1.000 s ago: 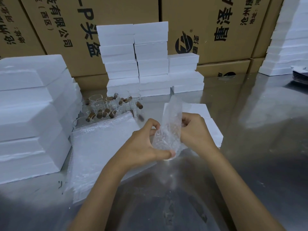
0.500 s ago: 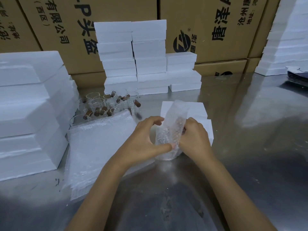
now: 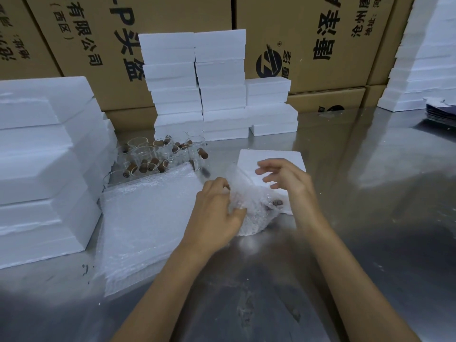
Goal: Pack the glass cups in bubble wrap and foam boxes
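A glass cup wrapped in a bubble-wrap pouch (image 3: 254, 206) lies tilted on the steel table, its brown handle showing through the wrap. My left hand (image 3: 217, 211) grips the pouch's left side with curled fingers. Just above its right side, my right hand (image 3: 288, 183) hovers with fingers spread and loose, holding nothing. Behind the pouch sits a white foam box (image 3: 269, 159). A stack of bubble-wrap pouches (image 3: 148, 218) lies to the left. Several bare glass cups (image 3: 158, 156) with brown handles stand behind that stack.
White foam boxes are piled at the left (image 3: 42, 169), at the back centre (image 3: 197, 82) and at the far right (image 3: 424, 58). Cardboard cartons (image 3: 320, 33) wall off the back. Dark flat items (image 3: 441, 114) lie at the right edge. The steel table (image 3: 370, 218) stretches to the right.
The upright pouch has been folded down and tipped over onto the table. My right hand has let go of it and lifted, fingers spreading. My left hand still holds it.
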### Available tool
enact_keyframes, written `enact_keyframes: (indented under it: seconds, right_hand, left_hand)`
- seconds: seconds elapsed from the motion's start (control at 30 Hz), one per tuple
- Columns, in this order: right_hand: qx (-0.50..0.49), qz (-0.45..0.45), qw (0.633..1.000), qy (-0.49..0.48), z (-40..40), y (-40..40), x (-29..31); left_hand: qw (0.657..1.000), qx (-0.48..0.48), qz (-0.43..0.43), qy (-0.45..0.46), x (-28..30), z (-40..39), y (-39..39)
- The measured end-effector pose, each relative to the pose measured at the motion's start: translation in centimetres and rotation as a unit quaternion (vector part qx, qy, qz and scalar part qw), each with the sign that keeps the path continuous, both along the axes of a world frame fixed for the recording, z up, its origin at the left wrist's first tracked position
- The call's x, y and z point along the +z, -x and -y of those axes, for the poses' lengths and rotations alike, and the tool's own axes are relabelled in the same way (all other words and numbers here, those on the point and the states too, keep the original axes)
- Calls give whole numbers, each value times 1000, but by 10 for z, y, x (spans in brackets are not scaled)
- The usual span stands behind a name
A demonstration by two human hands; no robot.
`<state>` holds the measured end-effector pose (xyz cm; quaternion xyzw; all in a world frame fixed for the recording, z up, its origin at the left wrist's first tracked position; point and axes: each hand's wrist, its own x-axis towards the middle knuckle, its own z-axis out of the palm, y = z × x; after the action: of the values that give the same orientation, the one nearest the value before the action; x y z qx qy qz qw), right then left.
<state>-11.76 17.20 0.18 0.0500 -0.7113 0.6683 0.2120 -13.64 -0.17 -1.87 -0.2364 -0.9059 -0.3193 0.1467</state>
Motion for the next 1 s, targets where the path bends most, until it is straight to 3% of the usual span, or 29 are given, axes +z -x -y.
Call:
enact_keyframes:
  seconds: [0.07,0.2,0.43,0.53,0.63,0.7,0.83,1.0]
  right_hand:
    - [35,14,998,-52,5,-3,-1]
    - [-23,28,982,-184,18,-4,-8]
    - [-46,31,915,-400,22,-2,-24]
    - [-45,38,936,-348,23,-1,-22]
    - [-98,-3,975,-198,20,-2,-15]
    - [-151,-32,981,-116,15,-3,-12]
    - [-155,-20,982,-105,9,-1,-12]
    - [-110,1,983,-149,13,0,-15]
  left_hand:
    - [998,-17,-25,55,0,1,0]
    - [996,-25,-20,88,3,6,1]
    - [996,-36,-47,-61,20,13,-1]
    - [996,-73,-31,-36,23,11,-5]
    - [995,-94,-10,35,19,10,-9]
    - [991,-100,-2,92,16,8,-9]
    - [982,-111,-29,150,16,1,-12]
    - [983,-79,-85,142,20,1,-16]
